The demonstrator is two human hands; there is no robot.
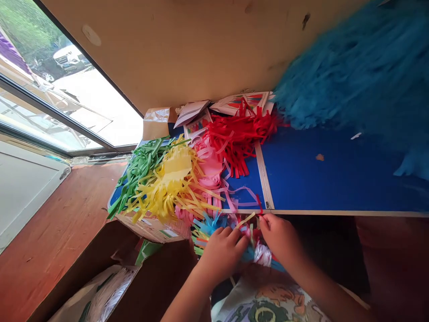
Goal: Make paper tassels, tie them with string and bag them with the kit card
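Note:
My left hand (225, 249) curls over a bundle of multicoloured paper strips (209, 223) in my lap, just below the table's front edge. A pale yellow strip sticks up beside its fingertips. My right hand (278, 233) pinches a red paper strip (259, 205) between thumb and finger, its free end pointing up over the table edge. Between the two hands lies a white twisted bunch of strands (262, 254). On the table ahead are piles of green strips (144, 167), yellow strips (170, 179), pink strips (209, 163) and red strips (239, 134).
The blue table (308, 179) runs along the wall, with a large blue fringed pile (351, 76) at its right. Printed cards (231, 103) and a brown paper packet (157, 124) rest by the wall. At lower left stands an opened cardboard box (164, 273) holding a plastic-wrapped bundle.

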